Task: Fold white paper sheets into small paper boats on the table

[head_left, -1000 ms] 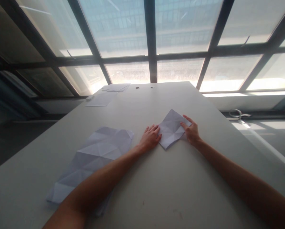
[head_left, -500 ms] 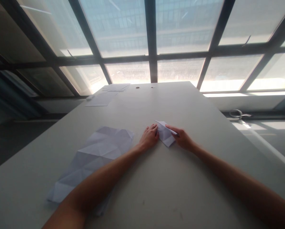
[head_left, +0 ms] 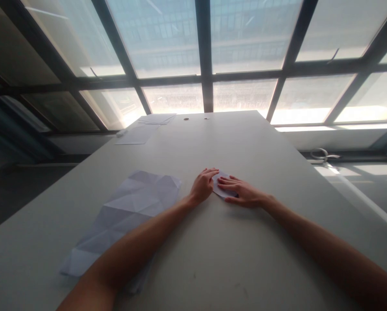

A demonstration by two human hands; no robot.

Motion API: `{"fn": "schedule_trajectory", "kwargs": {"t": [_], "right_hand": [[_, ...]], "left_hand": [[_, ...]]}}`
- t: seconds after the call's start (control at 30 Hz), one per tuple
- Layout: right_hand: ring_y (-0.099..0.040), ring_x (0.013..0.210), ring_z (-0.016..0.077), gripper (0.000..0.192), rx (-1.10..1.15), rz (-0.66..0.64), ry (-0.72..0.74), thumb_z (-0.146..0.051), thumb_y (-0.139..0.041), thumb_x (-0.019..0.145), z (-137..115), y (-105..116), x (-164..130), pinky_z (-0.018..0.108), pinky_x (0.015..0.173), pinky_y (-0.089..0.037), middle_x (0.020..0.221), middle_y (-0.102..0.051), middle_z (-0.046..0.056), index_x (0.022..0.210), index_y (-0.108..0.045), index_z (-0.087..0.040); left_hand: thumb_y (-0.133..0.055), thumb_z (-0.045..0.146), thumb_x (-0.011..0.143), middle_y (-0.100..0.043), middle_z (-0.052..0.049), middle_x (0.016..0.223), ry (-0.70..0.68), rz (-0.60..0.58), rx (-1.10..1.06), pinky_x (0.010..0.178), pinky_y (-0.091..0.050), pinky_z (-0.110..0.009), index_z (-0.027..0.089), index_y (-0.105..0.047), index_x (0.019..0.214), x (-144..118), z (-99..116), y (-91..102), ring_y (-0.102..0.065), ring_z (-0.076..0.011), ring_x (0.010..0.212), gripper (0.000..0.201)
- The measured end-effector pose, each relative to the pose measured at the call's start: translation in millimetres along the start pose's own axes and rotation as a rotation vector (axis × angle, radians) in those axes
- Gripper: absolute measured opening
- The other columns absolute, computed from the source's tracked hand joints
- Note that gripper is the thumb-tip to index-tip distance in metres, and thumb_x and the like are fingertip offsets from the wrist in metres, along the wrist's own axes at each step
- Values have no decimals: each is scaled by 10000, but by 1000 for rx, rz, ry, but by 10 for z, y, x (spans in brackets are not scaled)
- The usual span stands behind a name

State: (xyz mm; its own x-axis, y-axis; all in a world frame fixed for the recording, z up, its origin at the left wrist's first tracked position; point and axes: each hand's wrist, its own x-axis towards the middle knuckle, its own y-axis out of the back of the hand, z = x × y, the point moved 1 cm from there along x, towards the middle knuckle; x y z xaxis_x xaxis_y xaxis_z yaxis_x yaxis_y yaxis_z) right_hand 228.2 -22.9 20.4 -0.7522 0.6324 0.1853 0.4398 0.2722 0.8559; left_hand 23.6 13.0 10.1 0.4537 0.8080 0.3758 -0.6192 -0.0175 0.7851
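Note:
A small folded sheet of white paper (head_left: 219,190) lies on the table between my two hands. My right hand (head_left: 241,191) rests flat on top of it, fingers spread and pointing left. At the paper's left edge is my left hand (head_left: 203,185), its fingers stretched out and touching the upper left corner. Both hands cover part of the paper, so its full outline is hidden. To the left, a larger creased sheet of white paper (head_left: 131,198) lies partly under my left forearm.
Flat white sheets (head_left: 136,134) lie at the far left of the white table (head_left: 245,147). A round cable hole (head_left: 186,119) sits near the far edge. Large framed windows (head_left: 241,39) stand beyond. A coiled pale cable (head_left: 319,153) is off the right side.
The raised flap of the small paper has been pressed down. My right hand has gone from gripping that flap to lying flat on the paper. My left hand's fingers have shifted slightly onto the corner.

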Motion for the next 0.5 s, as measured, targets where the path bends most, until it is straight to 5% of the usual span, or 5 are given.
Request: {"fn": "schedule_trajectory", "kwargs": {"t": [0.13,0.23,0.5], "right_hand": [[-415,1370,221,434,161,84,-24,-404,-307,1013,12,0,20,471,1174,-240,1420,-529,-4,1295,-618,-292],[-449,1345,225,407,136,184,-42,-371,-372,991,52,-79,45,439,1151,-305,1374,-579,22,1288,-628,-261],[-209,1463,231,578,-214,65,-177,-431,-285,1016,109,-201,51,510,1189,-148,1590,-217,53,1553,-179,-243]], "left_hand": [[-364,203,952,-521,-39,1433,-114,-227,84,1170,-286,-355,193,-545,1353,-21,-24,-100,-414,-166,1370,441],[-358,327,987,-384,-42,1534,-128,-309,174,1191,-208,-390,199,-380,1475,-29,-47,-134,-298,-184,1437,505],[-324,483,985,-245,-55,1593,-78,-349,278,1204,-102,-398,192,-204,1543,-63,-26,-97,-153,-188,1484,641]]}}
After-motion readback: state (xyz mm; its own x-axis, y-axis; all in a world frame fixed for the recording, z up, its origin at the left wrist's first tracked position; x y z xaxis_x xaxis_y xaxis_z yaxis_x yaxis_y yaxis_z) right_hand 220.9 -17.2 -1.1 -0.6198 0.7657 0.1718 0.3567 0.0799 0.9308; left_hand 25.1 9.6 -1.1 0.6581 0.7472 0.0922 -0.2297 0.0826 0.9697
